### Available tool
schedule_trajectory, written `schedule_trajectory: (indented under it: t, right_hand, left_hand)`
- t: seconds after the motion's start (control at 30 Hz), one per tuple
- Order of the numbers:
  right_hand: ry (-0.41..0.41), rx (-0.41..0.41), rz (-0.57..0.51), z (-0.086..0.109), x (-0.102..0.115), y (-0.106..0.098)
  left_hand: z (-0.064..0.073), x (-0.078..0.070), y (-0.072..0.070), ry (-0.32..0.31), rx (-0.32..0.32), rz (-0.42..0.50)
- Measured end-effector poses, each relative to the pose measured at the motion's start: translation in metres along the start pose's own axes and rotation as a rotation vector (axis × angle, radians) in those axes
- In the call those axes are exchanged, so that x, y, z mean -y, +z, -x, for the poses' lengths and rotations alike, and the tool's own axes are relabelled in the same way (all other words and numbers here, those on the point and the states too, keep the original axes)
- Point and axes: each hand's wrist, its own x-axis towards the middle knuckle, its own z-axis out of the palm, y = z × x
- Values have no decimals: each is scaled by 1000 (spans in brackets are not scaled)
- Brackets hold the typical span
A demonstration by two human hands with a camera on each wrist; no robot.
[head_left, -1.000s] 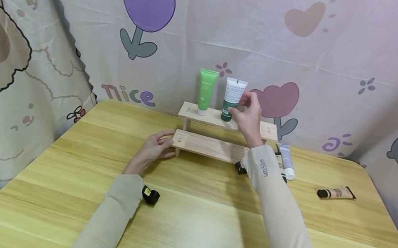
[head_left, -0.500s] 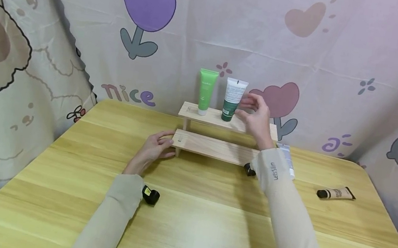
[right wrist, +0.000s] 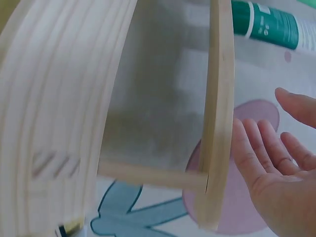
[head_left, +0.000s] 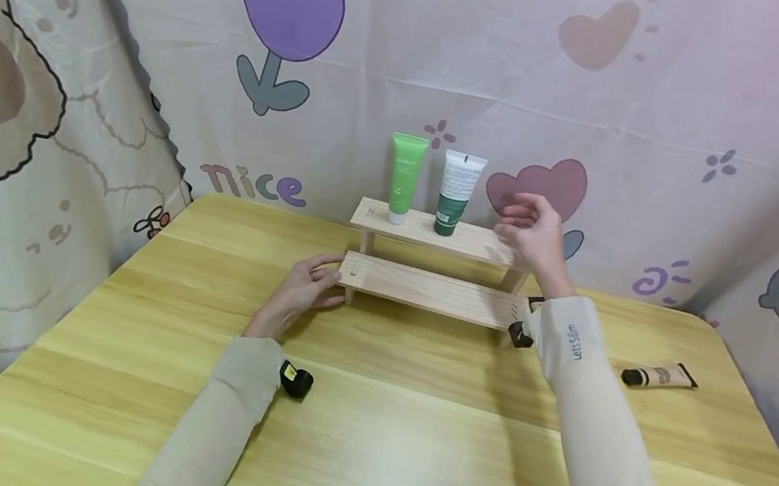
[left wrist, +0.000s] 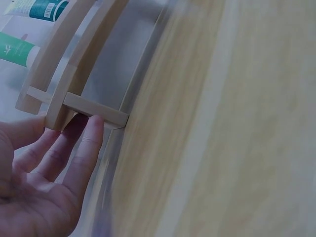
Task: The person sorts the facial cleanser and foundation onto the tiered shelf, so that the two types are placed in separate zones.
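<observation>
Two-step wooden rack on the yellow table, seen from the head camera. My left hand rests against the rack's left end, fingers nearly straight and touching the lower step's end piece; it pinches nothing. My right hand hovers by the right end of the upper step, fingers loosely spread, palm empty, close to the board edge in the right wrist view but not on it as far as I can tell.

Two tubes stand cap-down on the upper step: a light green tube and, just to its right, a white-and-green tube, near each other but apart. A beige tube lies on the table well to the right.

Handling, as I judge it: the tubes are light, soft-walled and smooth, and tall on narrow caps, so they tip easily. I would take one around the lower body, just above the cap, with light pressure. The rack looks stiff and light, prone to sliding; the left hand at its end steadies it.
</observation>
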Motion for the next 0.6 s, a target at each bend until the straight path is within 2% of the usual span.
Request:
schedule_trajectory:
  t: [0.27, 0.6]
  right_hand:
    - [21, -3, 5, 8, -4, -23]
    - [40, -45, 26, 16, -18, -46]
  left_hand:
    - [2, 1, -1, -3, -4, 31]
    - [1, 1, 0, -6, 32, 51]
